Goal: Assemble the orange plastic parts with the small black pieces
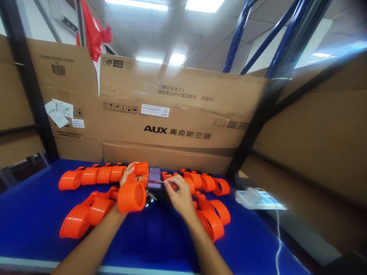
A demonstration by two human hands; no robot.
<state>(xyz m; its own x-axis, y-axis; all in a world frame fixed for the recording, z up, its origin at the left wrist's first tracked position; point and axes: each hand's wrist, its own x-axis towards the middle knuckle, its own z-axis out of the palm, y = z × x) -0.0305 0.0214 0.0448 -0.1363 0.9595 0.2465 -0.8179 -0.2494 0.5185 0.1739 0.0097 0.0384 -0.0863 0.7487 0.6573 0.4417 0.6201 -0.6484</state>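
A left hand point(125, 177) grips an orange plastic holder point(130, 196), its round ring jutting below the fingers; the right hand point(180, 193), just beside it, pinches a thin stick point(159, 182) pointed toward the holder, near a phone point(155, 173) on a blue table point(143, 244).

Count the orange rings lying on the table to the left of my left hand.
6 visible: four back rings in a row, and two front rings nearer you. Others may be hidden behind your left hand.
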